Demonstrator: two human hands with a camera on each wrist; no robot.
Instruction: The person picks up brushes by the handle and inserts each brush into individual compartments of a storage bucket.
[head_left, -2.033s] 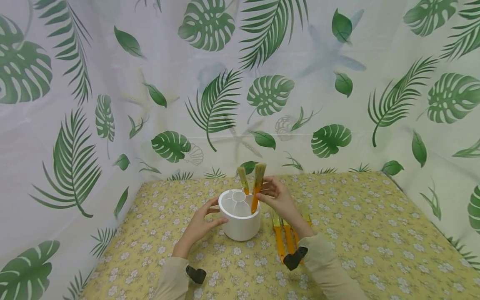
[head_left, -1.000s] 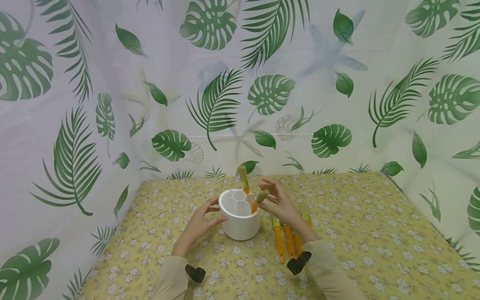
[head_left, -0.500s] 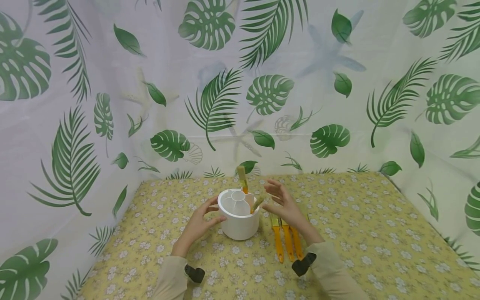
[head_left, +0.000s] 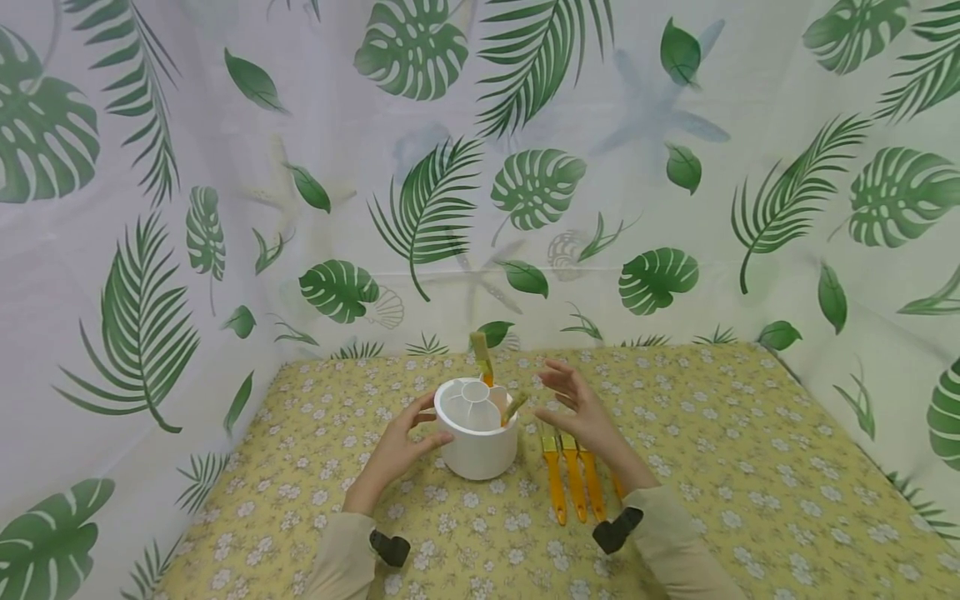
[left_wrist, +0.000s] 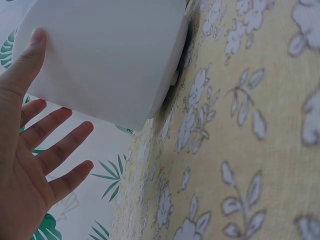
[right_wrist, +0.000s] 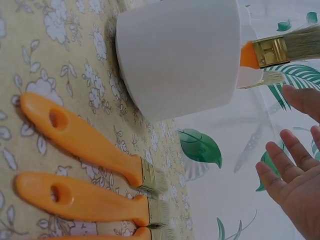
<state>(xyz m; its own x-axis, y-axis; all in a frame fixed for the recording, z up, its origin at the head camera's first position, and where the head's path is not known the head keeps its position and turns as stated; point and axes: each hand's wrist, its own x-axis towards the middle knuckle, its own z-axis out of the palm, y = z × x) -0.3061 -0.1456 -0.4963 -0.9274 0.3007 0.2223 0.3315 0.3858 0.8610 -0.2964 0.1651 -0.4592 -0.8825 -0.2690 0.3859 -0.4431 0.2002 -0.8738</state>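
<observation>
A white round divided container stands on the table. My left hand holds its left side, thumb on the near wall and fingertips passing behind the far edge in the left wrist view. Two paintbrushes stand in it, bristles up: one upright at the back, and one leaning right over the near right rim, its orange handle hidden inside. My right hand hovers right of the rim, fingers spread and holding nothing. Below it, several orange-handled paintbrushes lie side by side, one partly covered by the right wrist.
A yellow floral cloth covers the table. Behind it and along both sides hangs a white curtain with green leaf prints. Black wrist cameras sit at both cuffs.
My right hand has tipped a paintbrush over against the container's right rim, let go of it and drawn back to the right. The left hand has stayed on the container.
</observation>
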